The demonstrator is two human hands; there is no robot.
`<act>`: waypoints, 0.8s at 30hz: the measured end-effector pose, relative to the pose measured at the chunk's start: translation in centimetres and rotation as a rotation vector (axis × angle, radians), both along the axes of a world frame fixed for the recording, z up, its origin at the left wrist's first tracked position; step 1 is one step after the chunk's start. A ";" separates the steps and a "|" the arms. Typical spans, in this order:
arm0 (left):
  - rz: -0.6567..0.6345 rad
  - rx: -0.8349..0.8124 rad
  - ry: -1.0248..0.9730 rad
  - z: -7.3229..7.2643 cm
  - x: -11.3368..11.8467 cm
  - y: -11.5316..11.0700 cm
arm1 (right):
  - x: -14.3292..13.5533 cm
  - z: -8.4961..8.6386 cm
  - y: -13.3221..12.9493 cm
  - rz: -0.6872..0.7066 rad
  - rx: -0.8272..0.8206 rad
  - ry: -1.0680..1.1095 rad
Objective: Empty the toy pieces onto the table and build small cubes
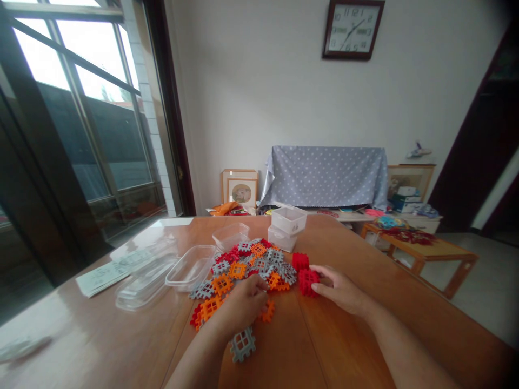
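A pile of toothed plastic interlocking tiles in grey, orange and red lies in the middle of the table. My left hand reaches over its near side with fingers curled together; whatever they may hold is hidden. Just below those fingertips an orange tile shows in part. A grey tile lies by my left wrist, toward me. To the right of the pile, my right hand grips a red block of tiles between thumb and fingers. Right behind it sits another red block.
Clear plastic boxes and lids lie left of the pile, beside printed sheets. Two stacked white tubs stand behind it on the wooden table. Farther right is a low wooden stool with red pieces on top.
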State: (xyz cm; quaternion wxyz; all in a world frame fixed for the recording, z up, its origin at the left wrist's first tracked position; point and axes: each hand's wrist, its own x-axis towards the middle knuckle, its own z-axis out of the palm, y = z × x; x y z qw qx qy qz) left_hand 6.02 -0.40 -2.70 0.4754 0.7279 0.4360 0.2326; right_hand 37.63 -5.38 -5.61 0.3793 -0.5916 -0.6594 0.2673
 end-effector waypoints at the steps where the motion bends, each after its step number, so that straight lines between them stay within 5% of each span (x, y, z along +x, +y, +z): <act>1: 0.010 0.018 -0.002 0.0 -0.1 0.2 | 0.0 0.1 -0.1 -0.018 0.010 -0.023; 8: 0.185 0.369 0.213 1.4 -1.9 1.1 | -2.4 3.2 -1.3 -0.183 0.264 -0.176; 14: 0.198 0.411 0.276 1.3 -2.4 1.0 | -8.9 5.9 -2.7 0.091 0.109 -0.226; 21: -0.157 0.567 0.397 1.3 -1.0 -1.3 | -13.2 3.2 -1.1 0.145 0.013 -0.277; 24: -0.207 0.558 0.538 1.2 -0.8 -1.5 | -13.6 1.6 -0.6 0.097 -0.029 -0.296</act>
